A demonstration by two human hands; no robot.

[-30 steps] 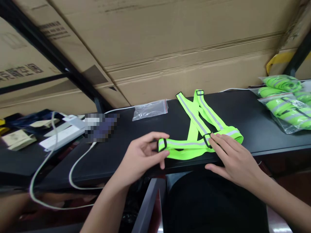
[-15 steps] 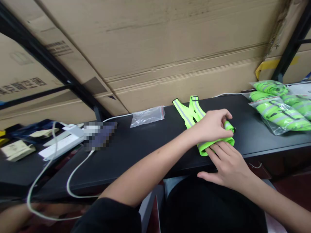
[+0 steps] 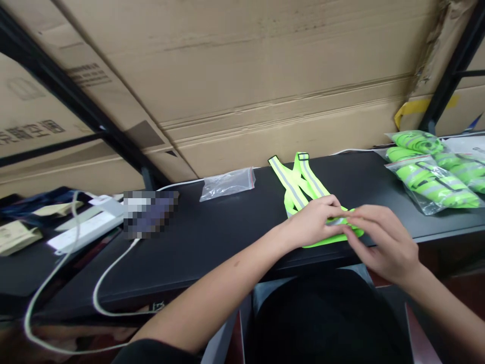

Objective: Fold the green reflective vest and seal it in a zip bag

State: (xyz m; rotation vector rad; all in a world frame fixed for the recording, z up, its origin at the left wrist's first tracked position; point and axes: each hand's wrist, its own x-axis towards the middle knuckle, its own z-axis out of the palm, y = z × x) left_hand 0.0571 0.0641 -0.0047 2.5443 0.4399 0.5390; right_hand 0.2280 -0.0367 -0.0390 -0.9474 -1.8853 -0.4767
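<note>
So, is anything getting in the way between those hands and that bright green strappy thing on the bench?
Nothing visible does. The left hand and right hand are both already on the neon green reflective vest, at its near end on the black bench top, with nothing between them and it.

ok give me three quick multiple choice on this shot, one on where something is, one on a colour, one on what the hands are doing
1. On the bench, where does the clear bag lie relative to the vest?
A) to its right
B) to its left
C) under it

2. What colour are the vest's straps?
A) orange
B) red
C) neon green with grey reflective stripes

3. Where are the left hand and right hand?
A) both at the vest, fingertips close together
B) both flat on the bench, away from the vest
C) both on the clear bag

1 B: the bag lies further left along the bench.
2 C: grey stripes run along the bright straps.
3 A: the hands meet over the vest's near end.
</note>
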